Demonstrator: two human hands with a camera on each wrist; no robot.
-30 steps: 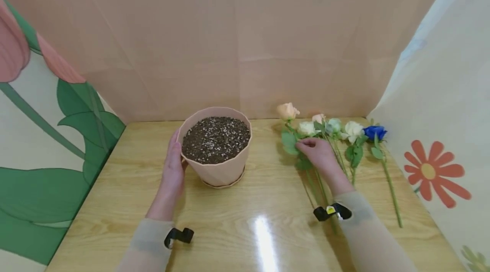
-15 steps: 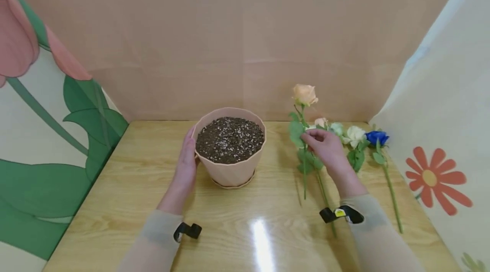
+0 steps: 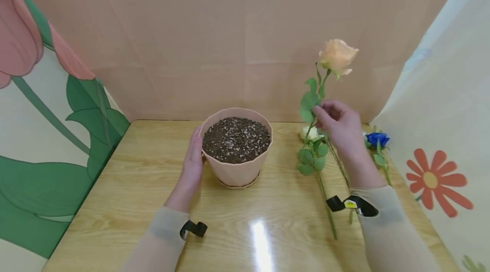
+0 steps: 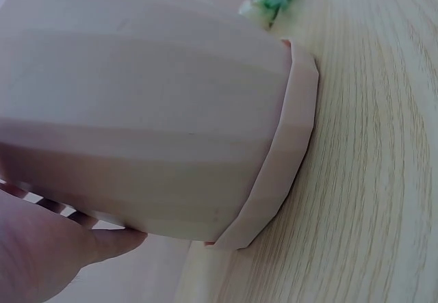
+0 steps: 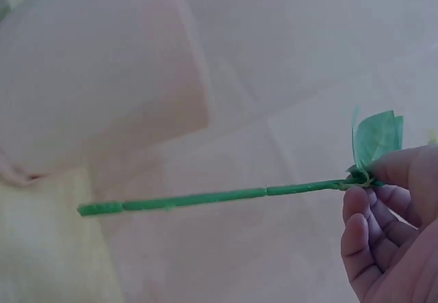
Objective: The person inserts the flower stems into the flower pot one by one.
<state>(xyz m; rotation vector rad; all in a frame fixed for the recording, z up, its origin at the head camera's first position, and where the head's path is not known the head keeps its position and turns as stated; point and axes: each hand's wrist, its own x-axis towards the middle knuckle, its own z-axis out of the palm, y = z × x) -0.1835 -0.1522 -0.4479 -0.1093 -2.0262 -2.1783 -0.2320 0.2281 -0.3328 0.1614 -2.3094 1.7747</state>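
Observation:
My left hand [image 3: 191, 161] rests against the left side of a pink flowerpot [image 3: 237, 172] filled with dark soil [image 3: 236, 140] flecked white. In the left wrist view its fingers [image 4: 109, 243] lie along the wall of the pot. Between thumb and fingers, my right hand [image 3: 342, 125] pinches the stem of a peach rose [image 3: 337, 56] beside its leaves, held above the table. The right wrist view shows the bare lower stem [image 5: 198, 199] sticking out to the left, its cut end in the air. My right hand hides part of the flowers behind it.
On the wooden table [image 3: 229, 229] at the right lie a white rose [image 3: 311, 133] with a long stem [image 3: 326, 199] and a blue rose [image 3: 377, 139]. A saucer [image 4: 287, 132] sits under the pot. Patterned cloths [image 3: 440, 114] stand around the table.
My right hand has lifted the peach rose off the table, and its bloom has risen up and to the right. The left hand stays on the pot; the view has shifted slightly.

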